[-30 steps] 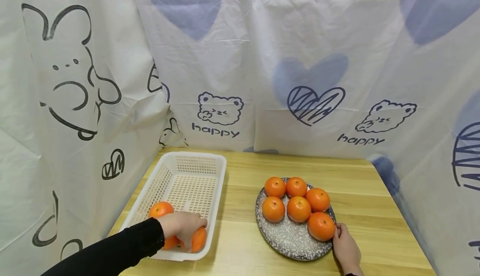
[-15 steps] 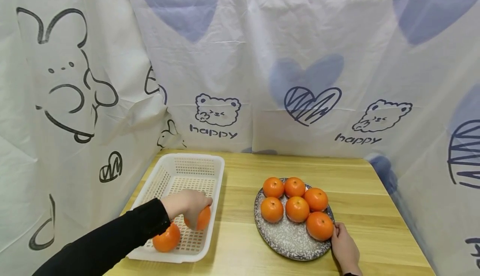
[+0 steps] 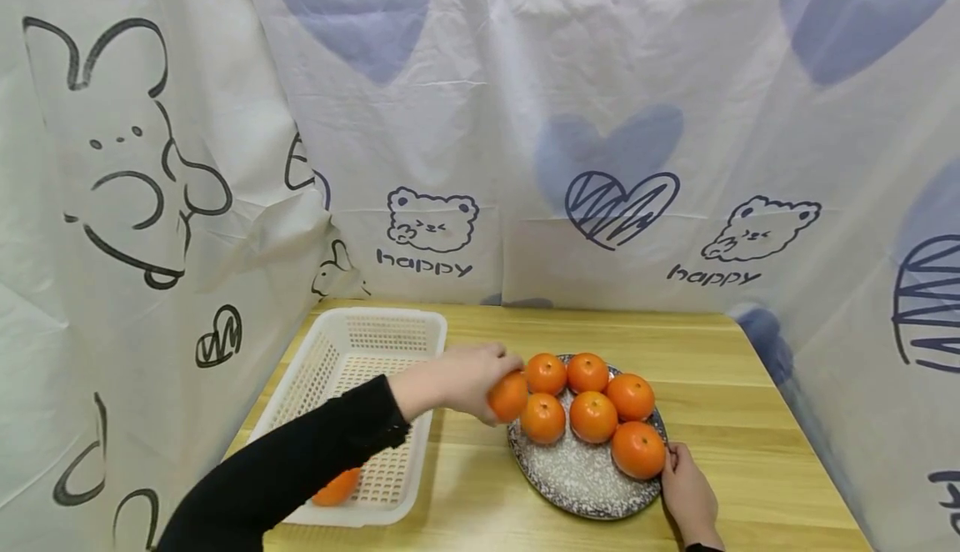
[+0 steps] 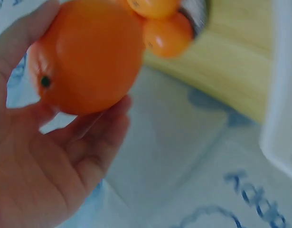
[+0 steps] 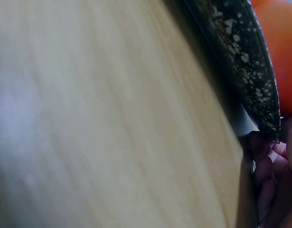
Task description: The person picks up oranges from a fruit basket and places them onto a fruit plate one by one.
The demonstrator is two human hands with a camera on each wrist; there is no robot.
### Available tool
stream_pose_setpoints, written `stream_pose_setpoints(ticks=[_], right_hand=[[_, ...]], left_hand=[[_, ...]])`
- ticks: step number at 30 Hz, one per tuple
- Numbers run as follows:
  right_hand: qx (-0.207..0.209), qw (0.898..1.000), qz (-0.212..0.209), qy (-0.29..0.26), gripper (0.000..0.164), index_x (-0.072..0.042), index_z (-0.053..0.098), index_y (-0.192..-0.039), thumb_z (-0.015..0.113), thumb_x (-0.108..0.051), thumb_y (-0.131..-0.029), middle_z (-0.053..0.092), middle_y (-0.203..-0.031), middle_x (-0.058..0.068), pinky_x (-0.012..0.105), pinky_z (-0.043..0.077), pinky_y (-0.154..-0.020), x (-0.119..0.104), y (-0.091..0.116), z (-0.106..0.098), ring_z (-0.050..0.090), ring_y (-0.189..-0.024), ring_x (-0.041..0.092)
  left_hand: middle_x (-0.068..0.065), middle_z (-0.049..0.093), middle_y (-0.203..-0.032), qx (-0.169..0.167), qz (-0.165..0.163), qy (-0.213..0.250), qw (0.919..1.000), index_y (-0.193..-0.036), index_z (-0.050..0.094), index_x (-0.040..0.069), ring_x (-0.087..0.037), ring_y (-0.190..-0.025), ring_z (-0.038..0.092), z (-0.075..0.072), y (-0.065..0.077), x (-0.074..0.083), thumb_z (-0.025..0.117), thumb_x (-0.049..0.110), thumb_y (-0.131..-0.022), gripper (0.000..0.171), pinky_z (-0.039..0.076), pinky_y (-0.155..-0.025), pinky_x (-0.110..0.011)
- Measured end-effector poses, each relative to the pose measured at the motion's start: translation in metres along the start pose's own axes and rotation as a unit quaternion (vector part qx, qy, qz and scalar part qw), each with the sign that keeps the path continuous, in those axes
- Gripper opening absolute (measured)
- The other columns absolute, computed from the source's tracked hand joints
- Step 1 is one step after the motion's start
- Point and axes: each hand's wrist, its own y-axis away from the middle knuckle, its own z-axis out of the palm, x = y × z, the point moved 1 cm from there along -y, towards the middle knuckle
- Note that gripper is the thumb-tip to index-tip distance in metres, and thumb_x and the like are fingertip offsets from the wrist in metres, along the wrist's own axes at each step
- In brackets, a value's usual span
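Observation:
My left hand [image 3: 467, 381] grips an orange [image 3: 508, 397], held up at the plate's left edge, between the basket and the plate. In the left wrist view the thumb and fingers curl round this orange [image 4: 96, 57], its small green stem spot showing. Several other oranges [image 3: 593, 417] sit on the speckled grey plate [image 3: 573, 481], grouped toward its back and right. At the plate's right rim my right hand [image 3: 690, 492] pinches the edge. The right wrist view has its fingers [image 5: 263, 166] bent under the dark plate rim [image 5: 250, 80].
A white perforated plastic basket [image 3: 433, 427] stands on the left of the wooden table [image 3: 480, 485]. One orange [image 3: 337, 487] lies in its near end, partly behind the black sleeve [image 3: 315, 452]. Printed cloth [image 3: 517, 118] hangs behind and at both sides.
My left hand has lifted an orange out of the basket and carried it right, to the plate's left edge. The right hand stays at the plate rim.

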Motion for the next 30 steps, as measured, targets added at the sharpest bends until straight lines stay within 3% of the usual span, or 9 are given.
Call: stream_pose_setpoints(ticks=[3, 7, 10, 16, 23, 30], right_hand=[[0.002, 1.0, 0.003, 0.001, 0.041, 0.003, 0.05, -0.122, 0.034, -0.029, -0.102, 0.061, -0.117, 0.026, 0.047, 0.048, -0.072, 0.001, 0.0, 0.0, 0.059, -0.107, 0.047], [0.004, 1.0, 0.002, 0.0, 0.041, 0.002, 0.05, -0.122, 0.034, -0.029, -0.102, 0.062, -0.117, 0.026, 0.05, 0.048, -0.074, 0.002, 0.0, 0.0, 0.059, -0.107, 0.047], [0.005, 1.0, -0.003, -0.001, 0.04, 0.002, 0.051, -0.122, 0.034, -0.029, -0.102, 0.062, -0.116, 0.025, 0.05, 0.049, -0.074, 0.002, 0.0, 0.001, 0.059, -0.106, 0.046], [0.009, 1.0, -0.005, -0.001, 0.038, 0.001, 0.053, -0.12, 0.036, -0.027, -0.101, 0.064, -0.108, 0.022, 0.043, 0.048, -0.067, 0.002, -0.001, 0.0, 0.062, -0.102, 0.044], [0.013, 1.0, -0.008, 0.001, 0.037, 0.0, 0.053, -0.119, 0.037, -0.028, -0.101, 0.065, -0.102, 0.018, 0.04, 0.047, -0.065, 0.002, -0.001, 0.0, 0.064, -0.096, 0.039], [0.011, 1.0, -0.005, -0.002, 0.038, 0.0, 0.054, -0.118, 0.035, -0.029, -0.102, 0.065, -0.105, 0.02, 0.038, 0.046, -0.064, 0.002, -0.002, 0.0, 0.064, -0.097, 0.039]], left_hand=[[-0.004, 0.057, -0.12, 0.009, 0.038, -0.004, 0.9992, -0.135, 0.05, 0.02, -0.016, -0.1, 0.06, 0.016, -0.021, 0.023, 0.086, 0.042, -0.065, 0.082, 0.053, -0.08, -0.03], [-0.001, 0.055, -0.121, -0.017, 0.089, -0.018, 0.9957, -0.136, 0.048, 0.022, -0.011, -0.099, 0.058, 0.041, -0.045, 0.05, 0.085, 0.042, -0.068, 0.079, 0.051, -0.077, -0.026], [0.003, 0.054, -0.118, -0.043, 0.106, -0.032, 0.9929, -0.132, 0.048, 0.026, -0.008, -0.097, 0.057, 0.057, -0.059, 0.066, 0.083, 0.047, -0.07, 0.074, 0.049, -0.076, -0.025], [0.005, 0.054, -0.116, -0.099, 0.113, -0.025, 0.9884, -0.132, 0.046, 0.027, -0.006, -0.099, 0.057, 0.082, -0.08, 0.087, 0.077, 0.053, -0.075, 0.069, 0.049, -0.074, -0.022], [0.006, 0.049, -0.13, -0.146, 0.099, -0.01, 0.9842, -0.138, 0.041, 0.031, -0.009, -0.108, 0.056, 0.103, -0.096, 0.1, 0.073, 0.056, -0.078, 0.072, 0.05, -0.074, -0.023], [0.005, 0.051, -0.13, -0.159, 0.063, 0.0, 0.9852, -0.14, 0.04, 0.03, -0.011, -0.105, 0.059, 0.114, -0.105, 0.103, 0.069, 0.059, -0.08, 0.072, 0.05, -0.073, -0.025]])
